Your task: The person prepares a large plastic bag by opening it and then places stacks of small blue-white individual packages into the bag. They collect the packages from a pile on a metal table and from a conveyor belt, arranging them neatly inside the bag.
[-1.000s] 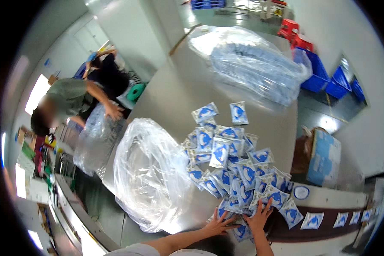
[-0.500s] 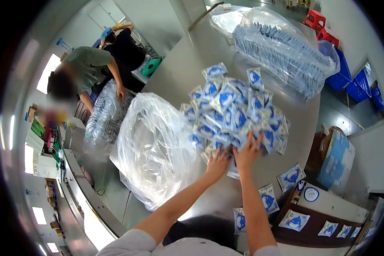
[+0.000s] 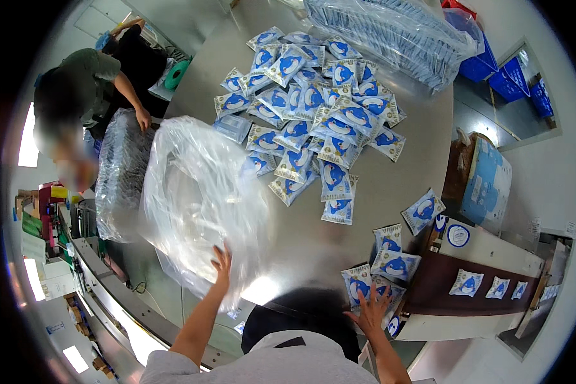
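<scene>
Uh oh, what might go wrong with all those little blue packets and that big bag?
The blue-printed packets by the right hand overlap near the edge of the table, so one might slip off. More packets lie on the brown conveyor belt and might bunch up against them. The clear plastic bag by the left hand looks floppy, so it could crumple.

Printed lettering edges the square white-and-blue plastic sachets by the right hand — beyond it, a round blue-ringed white label marks the cream conveyor panel.
</scene>
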Demonstrator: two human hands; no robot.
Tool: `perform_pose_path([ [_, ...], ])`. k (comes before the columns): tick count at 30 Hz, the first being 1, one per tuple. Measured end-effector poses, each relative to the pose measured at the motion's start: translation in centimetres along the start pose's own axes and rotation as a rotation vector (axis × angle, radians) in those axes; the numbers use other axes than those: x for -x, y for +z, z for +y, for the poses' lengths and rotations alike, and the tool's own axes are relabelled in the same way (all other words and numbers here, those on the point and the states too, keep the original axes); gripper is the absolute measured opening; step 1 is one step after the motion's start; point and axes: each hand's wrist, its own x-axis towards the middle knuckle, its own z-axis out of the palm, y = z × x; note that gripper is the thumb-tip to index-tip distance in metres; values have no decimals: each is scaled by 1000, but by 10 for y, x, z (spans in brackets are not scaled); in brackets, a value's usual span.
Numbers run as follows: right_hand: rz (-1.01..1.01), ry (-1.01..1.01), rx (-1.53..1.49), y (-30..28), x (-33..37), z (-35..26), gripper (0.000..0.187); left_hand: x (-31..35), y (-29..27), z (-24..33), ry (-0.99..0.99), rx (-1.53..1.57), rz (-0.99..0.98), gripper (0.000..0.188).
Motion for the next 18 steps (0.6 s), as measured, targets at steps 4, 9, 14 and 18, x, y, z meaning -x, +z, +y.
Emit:
perform_pose_path([
  [4,-8,-3,49,31,-87,-23,76,18,-61,-52,439,1319,-501,56],
  [9,249,62,174,22,-200,-75,69,-4,-88,-78,378,1409,-598,63],
  [14,420,-114,129,11,-296,-100,60,-20,-105,-80,263,1396,-620,65],
  [18,424,-212,152,20,-413,-70,50,-36,-111,-79,259,1460,-606,72],
])
